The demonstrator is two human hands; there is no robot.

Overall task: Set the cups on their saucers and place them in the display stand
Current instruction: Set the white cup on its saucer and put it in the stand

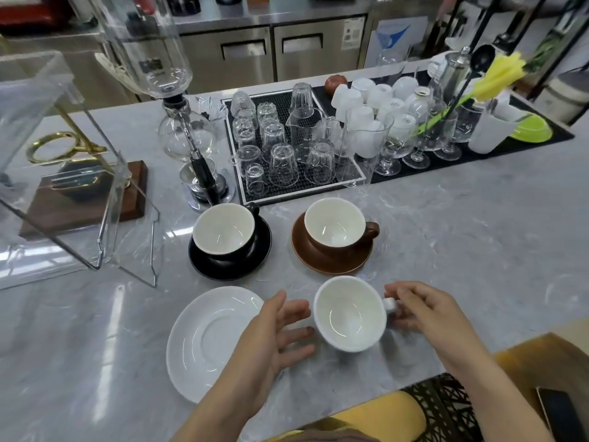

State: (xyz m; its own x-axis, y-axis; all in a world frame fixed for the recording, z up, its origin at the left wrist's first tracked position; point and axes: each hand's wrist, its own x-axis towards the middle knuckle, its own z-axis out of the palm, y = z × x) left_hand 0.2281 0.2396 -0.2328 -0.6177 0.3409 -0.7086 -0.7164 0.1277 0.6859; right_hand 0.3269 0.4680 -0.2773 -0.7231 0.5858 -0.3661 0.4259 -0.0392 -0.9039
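A white cup (pixel 350 314) stands on the grey counter near me, its handle pointing right. My right hand (pixel 420 311) pinches that handle. My left hand (pixel 277 333) hovers open just left of the cup, partly over the empty white saucer (pixel 207 339). Farther back, a black cup (pixel 223 229) sits on a black saucer (pixel 229 266), and a brown cup (pixel 336 226) sits on a brown saucer (pixel 318 260). The display stand (pixel 83 199), a wooden base with gold rings under a tilted clear cover, is at the left and holds a dark cup.
A glass siphon brewer (pixel 188 135) rises behind the black cup. A black mat (pixel 287 189) carries several upturned glasses, with white cups and stemmed glasses to its right. A phone (pixel 557 413) lies at the lower right.
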